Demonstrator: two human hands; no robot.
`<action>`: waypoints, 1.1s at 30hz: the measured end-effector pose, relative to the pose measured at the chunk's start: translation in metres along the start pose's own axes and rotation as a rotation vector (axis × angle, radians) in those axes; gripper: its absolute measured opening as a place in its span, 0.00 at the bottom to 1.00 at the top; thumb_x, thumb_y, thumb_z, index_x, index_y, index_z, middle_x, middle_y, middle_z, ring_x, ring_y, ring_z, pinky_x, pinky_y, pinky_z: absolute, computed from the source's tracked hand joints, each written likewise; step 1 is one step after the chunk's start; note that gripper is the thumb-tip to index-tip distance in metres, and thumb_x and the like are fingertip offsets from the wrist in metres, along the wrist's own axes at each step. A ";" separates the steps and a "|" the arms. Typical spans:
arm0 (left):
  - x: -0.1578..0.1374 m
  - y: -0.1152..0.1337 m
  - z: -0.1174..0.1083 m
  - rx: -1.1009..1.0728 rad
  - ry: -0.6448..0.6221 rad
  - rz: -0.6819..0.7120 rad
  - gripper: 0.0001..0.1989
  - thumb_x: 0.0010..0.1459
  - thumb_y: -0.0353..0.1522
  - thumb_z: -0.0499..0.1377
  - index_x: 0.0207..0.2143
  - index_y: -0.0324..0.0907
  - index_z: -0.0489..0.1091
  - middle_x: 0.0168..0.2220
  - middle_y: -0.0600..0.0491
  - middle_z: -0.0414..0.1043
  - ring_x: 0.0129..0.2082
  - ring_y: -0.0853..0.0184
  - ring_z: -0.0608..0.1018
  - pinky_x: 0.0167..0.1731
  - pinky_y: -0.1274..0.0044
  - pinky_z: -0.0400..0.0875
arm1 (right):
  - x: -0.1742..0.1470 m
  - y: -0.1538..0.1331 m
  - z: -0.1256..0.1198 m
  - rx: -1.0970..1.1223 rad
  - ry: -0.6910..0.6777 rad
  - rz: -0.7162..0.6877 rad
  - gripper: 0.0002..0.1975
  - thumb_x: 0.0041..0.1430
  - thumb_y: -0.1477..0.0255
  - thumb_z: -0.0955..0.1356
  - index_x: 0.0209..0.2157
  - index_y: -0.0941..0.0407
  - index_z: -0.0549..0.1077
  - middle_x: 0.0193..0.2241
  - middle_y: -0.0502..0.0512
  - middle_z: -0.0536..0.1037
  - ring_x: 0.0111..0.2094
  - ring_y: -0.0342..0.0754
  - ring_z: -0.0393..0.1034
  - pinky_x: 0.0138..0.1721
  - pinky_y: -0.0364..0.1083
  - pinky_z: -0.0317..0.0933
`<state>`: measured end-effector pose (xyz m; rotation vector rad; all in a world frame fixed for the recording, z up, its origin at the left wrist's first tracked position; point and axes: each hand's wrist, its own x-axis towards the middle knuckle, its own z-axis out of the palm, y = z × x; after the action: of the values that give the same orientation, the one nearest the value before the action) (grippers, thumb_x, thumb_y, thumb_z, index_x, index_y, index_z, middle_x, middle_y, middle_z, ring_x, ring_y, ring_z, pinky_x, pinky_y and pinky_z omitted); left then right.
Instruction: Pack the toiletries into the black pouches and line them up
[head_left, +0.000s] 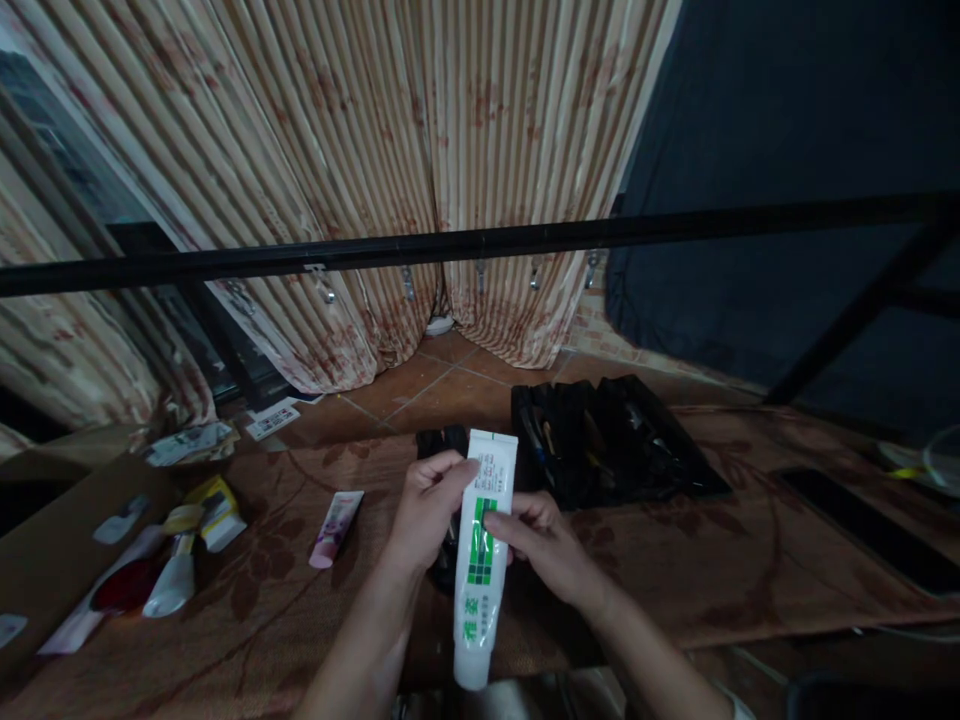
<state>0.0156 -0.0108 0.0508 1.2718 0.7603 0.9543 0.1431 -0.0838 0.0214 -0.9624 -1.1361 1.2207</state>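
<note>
Striped curtains (360,130) hang at twelve o'clock as we pinch a white tube (481,568) near six o'clock between left hand (429,505) and right hand (546,548); light, even thumb pressure should keep it steady.

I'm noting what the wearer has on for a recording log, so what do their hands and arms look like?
The left hand and right hand are ungloved, with no ring or watch visible. The left forearm is bare to the picture's edge; by the right forearm, a sliver of pale sleeve shows at the bottom.
</note>
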 end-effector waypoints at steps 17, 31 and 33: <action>-0.004 -0.004 0.013 -0.018 -0.052 0.081 0.11 0.46 0.37 0.67 0.31 0.40 0.76 0.30 0.51 0.76 0.28 0.68 0.74 0.31 0.78 0.68 | 0.026 -0.003 0.013 0.518 0.407 -0.153 0.14 0.53 0.59 0.71 0.25 0.57 0.74 0.22 0.49 0.76 0.21 0.40 0.66 0.25 0.41 0.61; 0.007 -0.003 0.013 -0.317 0.207 0.052 0.15 0.40 0.33 0.70 0.20 0.37 0.65 0.17 0.60 0.61 0.17 0.78 0.62 0.16 0.83 0.57 | 0.034 0.008 0.015 0.298 0.506 -0.118 0.25 0.56 0.52 0.66 0.18 0.58 0.68 0.13 0.47 0.65 0.15 0.37 0.54 0.16 0.40 0.48; 0.007 -0.003 0.013 -0.352 0.199 0.036 0.16 0.40 0.33 0.70 0.21 0.38 0.64 0.17 0.60 0.61 0.16 0.79 0.61 0.15 0.84 0.56 | 0.035 0.009 0.014 0.294 0.531 -0.131 0.23 0.55 0.53 0.67 0.19 0.58 0.68 0.13 0.47 0.66 0.15 0.38 0.55 0.15 0.40 0.48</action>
<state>0.0306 -0.0102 0.0497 0.8949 0.6869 1.1986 0.1269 -0.0486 0.0199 -0.8968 -0.5721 0.9167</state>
